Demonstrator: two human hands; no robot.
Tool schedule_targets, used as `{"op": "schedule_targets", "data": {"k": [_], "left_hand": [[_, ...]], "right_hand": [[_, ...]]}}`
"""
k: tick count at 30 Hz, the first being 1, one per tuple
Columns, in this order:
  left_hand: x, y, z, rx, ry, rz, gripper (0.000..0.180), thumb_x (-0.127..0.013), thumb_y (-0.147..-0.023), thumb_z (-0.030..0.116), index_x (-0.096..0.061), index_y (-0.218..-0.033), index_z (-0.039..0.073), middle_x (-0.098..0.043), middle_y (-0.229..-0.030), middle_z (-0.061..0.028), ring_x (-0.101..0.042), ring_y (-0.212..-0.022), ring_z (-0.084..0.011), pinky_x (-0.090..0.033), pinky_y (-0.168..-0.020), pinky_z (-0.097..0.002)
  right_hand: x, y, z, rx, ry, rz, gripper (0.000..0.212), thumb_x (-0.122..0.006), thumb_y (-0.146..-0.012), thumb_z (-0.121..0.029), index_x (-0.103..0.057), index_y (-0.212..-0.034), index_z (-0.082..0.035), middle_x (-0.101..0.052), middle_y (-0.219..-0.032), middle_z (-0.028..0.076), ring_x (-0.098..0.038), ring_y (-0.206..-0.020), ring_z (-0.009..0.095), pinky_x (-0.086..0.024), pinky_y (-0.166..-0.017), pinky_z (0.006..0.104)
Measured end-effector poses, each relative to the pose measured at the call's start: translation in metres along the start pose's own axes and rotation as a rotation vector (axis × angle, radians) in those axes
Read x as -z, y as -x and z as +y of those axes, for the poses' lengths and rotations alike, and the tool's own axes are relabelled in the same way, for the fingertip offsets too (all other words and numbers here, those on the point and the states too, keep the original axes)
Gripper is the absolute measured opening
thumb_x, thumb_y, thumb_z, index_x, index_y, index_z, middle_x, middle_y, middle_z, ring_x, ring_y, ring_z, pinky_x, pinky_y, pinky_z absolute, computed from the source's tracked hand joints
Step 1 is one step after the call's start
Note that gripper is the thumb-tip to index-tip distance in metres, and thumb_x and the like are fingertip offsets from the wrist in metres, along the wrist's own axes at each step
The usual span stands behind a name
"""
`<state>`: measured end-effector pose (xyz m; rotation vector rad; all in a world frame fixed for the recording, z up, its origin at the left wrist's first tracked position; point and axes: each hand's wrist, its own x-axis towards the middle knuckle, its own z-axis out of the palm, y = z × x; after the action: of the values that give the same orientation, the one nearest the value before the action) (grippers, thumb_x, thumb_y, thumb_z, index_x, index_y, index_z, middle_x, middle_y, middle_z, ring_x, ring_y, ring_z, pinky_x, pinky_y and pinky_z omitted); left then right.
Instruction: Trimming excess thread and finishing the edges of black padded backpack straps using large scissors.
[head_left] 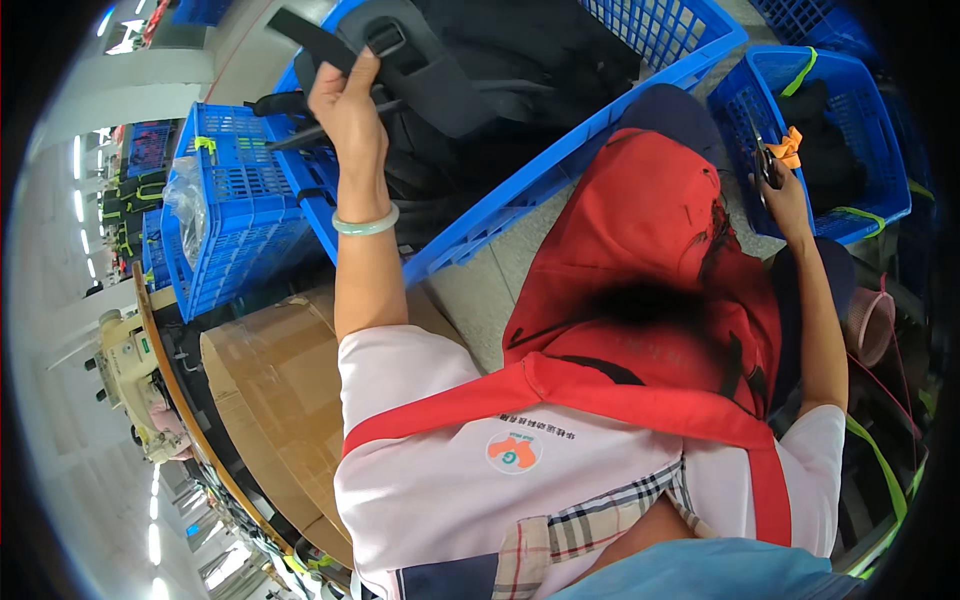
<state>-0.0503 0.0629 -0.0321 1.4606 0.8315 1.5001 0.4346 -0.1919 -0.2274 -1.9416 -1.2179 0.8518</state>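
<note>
My left hand (348, 105), with a pale green bangle at its wrist, pinches a black strap (312, 38) between thumb and fingers. The strap's flat end sticks up past the fingertips. Beside it lies a black padded piece with a buckle (386, 38), on top of black fabric goods (480, 150) in a large blue crate (570, 160). Off to the right, my right hand (786, 205) is closed around dark-handled scissors (768, 168), blades pointing up. An orange cloth strip (788, 148) shows at its fingers; whether it is tied to the scissors I cannot tell.
A smaller blue basket (890, 200) with dark pieces stands at the right, beside my right hand. Another blue crate (235, 240) and a cardboard box (275, 400) are at the left. A red apron (640, 230) covers my lap. A sewing machine (130, 370) stands farther left.
</note>
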Motion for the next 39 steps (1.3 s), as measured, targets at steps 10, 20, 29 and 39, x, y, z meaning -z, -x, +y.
{"op": "schedule_targets", "data": {"k": [10,20,29,39], "left_hand": [[-0.104,0.081,0.104,-0.303,-0.247,-0.232,0.011,-0.070,-0.082,0.006,-0.060,-0.077,0.004,-0.059,-0.077,-0.0061,-0.057,-0.074,-0.0146,-0.044,-0.061,-0.0271],[-0.168,0.222,0.080,-0.112,0.233,-1.094,0.015,-0.075,-0.074,0.000,-0.068,-0.088,0.001,-0.067,-0.094,-0.0104,-0.065,-0.089,-0.0258,-0.050,-0.078,-0.0331],[-0.165,0.228,0.023,0.823,0.281,-0.778,0.022,-0.068,-0.087,0.006,-0.064,-0.107,-0.001,-0.066,-0.096,-0.0042,-0.062,-0.086,-0.0109,-0.049,-0.076,-0.0251],[-0.166,0.208,0.006,0.912,0.643,-0.550,0.022,-0.067,-0.086,0.002,-0.063,-0.108,0.001,-0.067,-0.102,-0.0058,-0.063,-0.094,-0.0153,-0.050,-0.087,-0.0299]], "right_hand": [[-0.019,0.081,-0.152,-0.127,-0.723,-0.235,0.041,-0.052,-0.096,-0.045,-0.054,-0.103,-0.004,-0.059,-0.072,0.003,-0.051,-0.050,0.007,-0.037,-0.040,0.0201],[-0.014,0.134,-0.182,-0.024,-0.596,-0.327,0.032,-0.078,-0.078,-0.019,-0.056,-0.100,-0.010,-0.046,-0.084,-0.004,-0.043,-0.078,0.006,-0.035,-0.068,0.0202],[-0.039,0.131,-0.190,0.318,-0.643,-0.212,0.023,-0.070,-0.085,-0.006,-0.053,-0.099,-0.003,-0.047,-0.086,-0.003,-0.045,-0.081,0.005,-0.038,-0.069,0.0212],[-0.022,0.149,-0.181,0.042,-0.701,-0.109,0.021,-0.072,-0.087,-0.016,-0.056,-0.091,-0.004,-0.052,-0.075,-0.003,-0.053,-0.070,0.005,-0.045,-0.066,0.0208]]}}
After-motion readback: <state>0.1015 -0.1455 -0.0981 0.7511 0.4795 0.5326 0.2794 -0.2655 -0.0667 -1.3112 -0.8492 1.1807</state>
